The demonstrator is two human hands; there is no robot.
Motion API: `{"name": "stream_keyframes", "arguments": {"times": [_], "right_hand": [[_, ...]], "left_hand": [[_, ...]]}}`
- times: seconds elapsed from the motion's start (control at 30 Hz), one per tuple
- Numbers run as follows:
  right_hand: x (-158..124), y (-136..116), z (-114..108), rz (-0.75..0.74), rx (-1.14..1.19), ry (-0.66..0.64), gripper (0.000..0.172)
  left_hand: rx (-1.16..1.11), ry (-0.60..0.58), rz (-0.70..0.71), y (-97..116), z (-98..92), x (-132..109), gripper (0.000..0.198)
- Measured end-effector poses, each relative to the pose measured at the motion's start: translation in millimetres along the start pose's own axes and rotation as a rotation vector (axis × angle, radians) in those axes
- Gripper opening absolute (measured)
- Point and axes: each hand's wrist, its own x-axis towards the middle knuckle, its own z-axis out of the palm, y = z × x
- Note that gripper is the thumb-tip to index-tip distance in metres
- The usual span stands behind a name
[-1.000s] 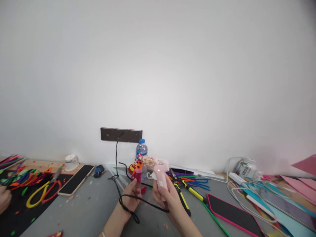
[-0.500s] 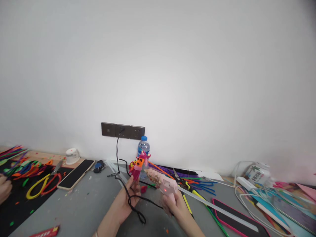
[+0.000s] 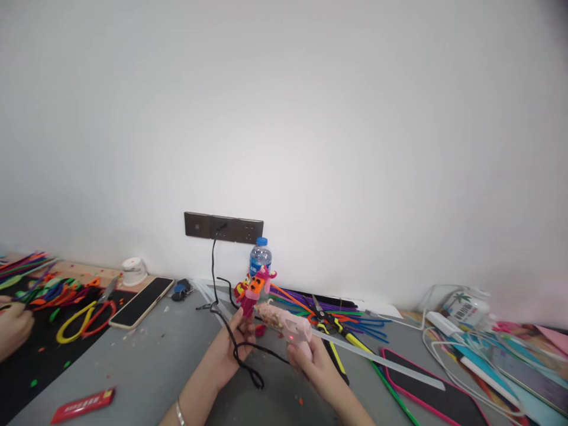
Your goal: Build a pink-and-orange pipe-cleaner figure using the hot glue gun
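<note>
My left hand [image 3: 233,349] grips a small fuzzy animal figure [image 3: 255,288] by its magenta lower body. The figure has an orange-and-pink face with black spots, and a red-and-yellow part sits at its left side. My right hand [image 3: 310,358] is wrapped round the handle of a pale pink hot glue gun [image 3: 288,322], whose small red light is lit. Its stained front end points left and is close to the figure's body; whether they touch I cannot tell. A long translucent glue stick [image 3: 377,358] extends from the gun's back. The black cord [image 3: 248,373] loops over my left wrist area.
Behind the figure stands a water bottle [image 3: 261,255], below a wall socket strip [image 3: 223,228]. Pliers [image 3: 331,322] and pipe cleaners [image 3: 368,328] lie right. Left are a phone [image 3: 142,303], scissors [image 3: 91,316], a red packet [image 3: 83,406] and another person's hand [image 3: 15,328].
The glue gun's tip has come closer to the figure's body. My view has shifted slightly, bringing more of the red packet into sight. Both hands keep their holds.
</note>
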Motion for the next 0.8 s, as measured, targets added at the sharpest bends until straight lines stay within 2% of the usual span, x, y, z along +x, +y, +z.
{"name": "stream_keyframes", "arguments": {"times": [0.23,0.6,0.8], "right_hand": [[-1,-13,1,-0.04,-0.085,0.021,0.048],[3,1,-3,-0.065,-0.125,0.034,0.052],[3,-3,-3,-0.097,-0.172,0.091,0.056]], "left_hand": [[0.006,-0.005,0.003,0,1.8,-2,0.014],[0.037,-0.011,0.005,-1,0.7,-1,0.014],[0.064,-0.018,0.014,-2,-2.2,1,0.016]]}}
